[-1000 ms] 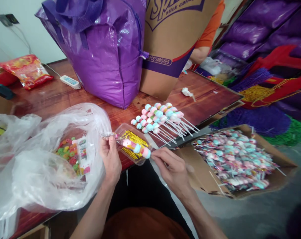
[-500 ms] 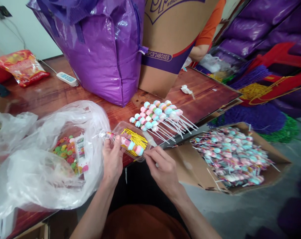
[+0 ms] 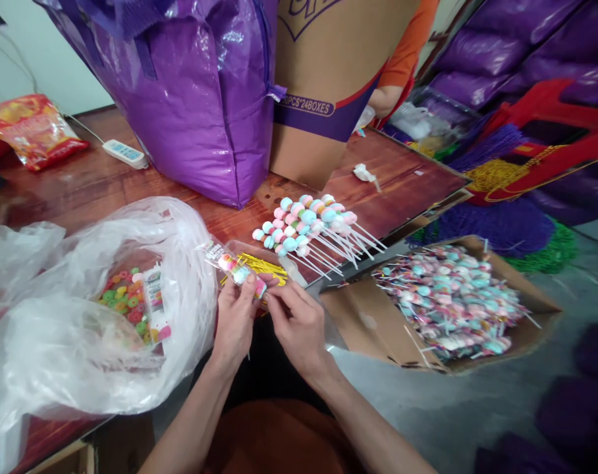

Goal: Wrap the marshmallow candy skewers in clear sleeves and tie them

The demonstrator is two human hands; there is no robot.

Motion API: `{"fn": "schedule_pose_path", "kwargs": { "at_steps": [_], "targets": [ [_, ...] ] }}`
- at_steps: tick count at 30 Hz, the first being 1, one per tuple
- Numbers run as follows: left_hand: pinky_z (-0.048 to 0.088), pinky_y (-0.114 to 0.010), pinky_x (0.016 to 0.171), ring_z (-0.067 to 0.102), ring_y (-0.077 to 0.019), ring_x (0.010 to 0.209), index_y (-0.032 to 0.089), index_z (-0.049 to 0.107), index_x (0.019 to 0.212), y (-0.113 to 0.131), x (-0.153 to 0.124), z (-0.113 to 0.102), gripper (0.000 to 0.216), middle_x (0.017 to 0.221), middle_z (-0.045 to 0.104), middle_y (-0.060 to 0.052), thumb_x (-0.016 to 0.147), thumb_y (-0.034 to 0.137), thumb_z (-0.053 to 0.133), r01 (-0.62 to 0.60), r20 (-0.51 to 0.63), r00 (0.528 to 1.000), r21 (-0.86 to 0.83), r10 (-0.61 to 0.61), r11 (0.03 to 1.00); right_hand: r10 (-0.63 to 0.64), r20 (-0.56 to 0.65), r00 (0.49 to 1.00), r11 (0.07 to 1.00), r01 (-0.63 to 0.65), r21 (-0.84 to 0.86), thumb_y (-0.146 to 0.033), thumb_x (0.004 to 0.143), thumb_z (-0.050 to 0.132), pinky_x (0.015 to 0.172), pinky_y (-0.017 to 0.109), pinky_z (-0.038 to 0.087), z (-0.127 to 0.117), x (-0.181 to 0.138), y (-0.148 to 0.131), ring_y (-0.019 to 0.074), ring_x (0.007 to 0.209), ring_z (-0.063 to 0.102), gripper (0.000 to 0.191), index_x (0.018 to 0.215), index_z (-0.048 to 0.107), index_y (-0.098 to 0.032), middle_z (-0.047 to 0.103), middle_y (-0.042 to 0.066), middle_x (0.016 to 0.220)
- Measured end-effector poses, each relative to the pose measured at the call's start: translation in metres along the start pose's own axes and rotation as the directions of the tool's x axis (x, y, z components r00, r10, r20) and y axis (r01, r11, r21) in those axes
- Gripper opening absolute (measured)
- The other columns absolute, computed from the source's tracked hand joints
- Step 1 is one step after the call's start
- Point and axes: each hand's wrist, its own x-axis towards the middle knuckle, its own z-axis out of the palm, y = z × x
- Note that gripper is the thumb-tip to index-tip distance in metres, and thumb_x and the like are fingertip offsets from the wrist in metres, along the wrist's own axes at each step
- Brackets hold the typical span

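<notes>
My left hand [image 3: 237,316] pinches a marshmallow candy skewer [image 3: 232,266] wrapped in a clear sleeve, tilted up to the left. My right hand [image 3: 296,322] is closed at the skewer's lower end, fingertips touching the left hand's. Just behind them a clear tray [image 3: 274,258] holds yellow twist ties [image 3: 262,265]. Farther back on the wooden table [image 3: 81,191] lies a row of unwrapped pastel marshmallow skewers [image 3: 306,220], sticks pointing right.
A big clear plastic bag [image 3: 72,342] with ring candies [image 3: 128,299] sits at left. A purple bag [image 3: 200,85] and a cardboard box [image 3: 323,79] stand behind. A carton of wrapped skewers [image 3: 450,299] rests at right. A person in an orange sleeve [image 3: 402,52] is beyond.
The wrapped skewer moved left and tilted more upright. My right hand slid left along the stick until it met my left hand. The view shifted slightly.
</notes>
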Motion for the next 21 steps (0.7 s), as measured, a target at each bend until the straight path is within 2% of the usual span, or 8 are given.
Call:
{"fn": "schedule_pose_path", "kwargs": {
  "at_steps": [3,5,8,10,13,15,18,21],
  "targets": [
    [0.056,-0.033,0.083,0.071,-0.0212,0.093,0.016,0.068,0.096,0.004,0.003,-0.004,0.030,0.093,0.073,-0.008,0.084,0.043,0.072,0.024,0.012,1.000,-0.013,-0.024,1.000,0.007,0.059,0.998,1.000,-0.005,-0.027,-0.015,0.096,0.051,0.075,0.025,0.052,-0.004,0.000,-0.002,0.0153,0.077,0.064,0.020,0.084,0.067,-0.020,0.067,0.004,0.083],
    [0.056,-0.035,0.085,0.071,-0.0224,0.094,0.015,0.068,0.092,0.009,0.007,-0.009,0.030,0.093,0.073,-0.008,0.083,0.043,0.073,0.016,-0.007,1.000,-0.041,-0.016,0.999,0.020,0.135,0.991,0.999,-0.013,-0.050,-0.016,0.096,0.051,0.070,0.024,0.050,-0.011,-0.002,-0.002,0.0146,0.072,0.063,0.021,0.082,0.067,-0.020,0.067,0.003,0.079],
    [0.056,-0.035,0.086,0.072,-0.0228,0.093,0.015,0.069,0.088,0.013,0.009,-0.013,0.030,0.092,0.073,-0.008,0.082,0.044,0.073,0.027,-0.010,1.000,-0.056,-0.027,0.998,0.023,0.224,0.974,1.000,-0.024,0.003,-0.017,0.096,0.051,0.063,0.022,0.047,-0.014,-0.005,0.000,0.0124,0.062,0.061,0.022,0.081,0.066,-0.020,0.068,0.001,0.072],
    [0.056,-0.034,0.086,0.072,-0.0226,0.093,0.014,0.070,0.088,0.011,0.006,-0.011,0.029,0.091,0.073,-0.008,0.082,0.043,0.073,0.068,0.016,0.998,-0.038,-0.068,0.997,0.002,0.206,0.978,0.999,-0.012,0.049,-0.017,0.097,0.050,0.064,0.022,0.048,-0.008,-0.007,0.001,0.0121,0.062,0.062,0.021,0.084,0.066,-0.020,0.069,0.001,0.074],
    [0.055,-0.033,0.086,0.071,-0.0225,0.094,0.015,0.071,0.092,0.008,-0.001,-0.007,0.029,0.092,0.074,-0.008,0.079,0.039,0.077,0.110,0.023,0.994,-0.020,-0.109,0.994,-0.022,0.105,0.994,1.000,0.021,0.018,-0.017,0.097,0.047,0.065,0.023,0.049,0.008,-0.006,-0.001,0.0132,0.063,0.063,0.023,0.083,0.065,-0.020,0.069,0.002,0.074],
    [0.055,-0.034,0.086,0.070,-0.0230,0.096,0.014,0.071,0.094,0.009,-0.003,-0.008,0.030,0.094,0.074,-0.009,0.078,0.039,0.078,0.114,0.021,0.993,-0.016,-0.114,0.993,-0.024,0.089,0.996,1.000,0.023,0.007,-0.017,0.097,0.046,0.068,0.024,0.050,0.013,-0.005,-0.003,0.0147,0.068,0.065,0.022,0.087,0.066,-0.019,0.070,0.004,0.077],
    [0.055,-0.036,0.088,0.070,-0.0244,0.099,0.014,0.071,0.094,0.015,-0.002,-0.015,0.029,0.097,0.074,-0.011,0.082,0.040,0.074,0.080,0.041,0.996,-0.022,-0.079,0.997,0.045,0.190,0.981,0.996,-0.059,0.069,-0.019,0.098,0.047,0.070,0.024,0.049,0.009,-0.003,-0.009,0.0141,0.068,0.064,0.021,0.089,0.066,-0.019,0.070,0.002,0.080],
    [0.054,-0.038,0.090,0.069,-0.0258,0.102,0.015,0.071,0.099,0.018,-0.003,-0.018,0.030,0.099,0.075,-0.012,0.084,0.041,0.072,0.067,0.047,0.997,-0.030,-0.065,0.997,0.176,0.311,0.934,0.965,-0.227,0.133,-0.025,0.098,0.048,0.058,0.022,0.042,0.000,-0.006,-0.012,0.0106,0.054,0.052,0.028,0.072,0.058,-0.020,0.058,-0.003,0.063]
  ]
}}
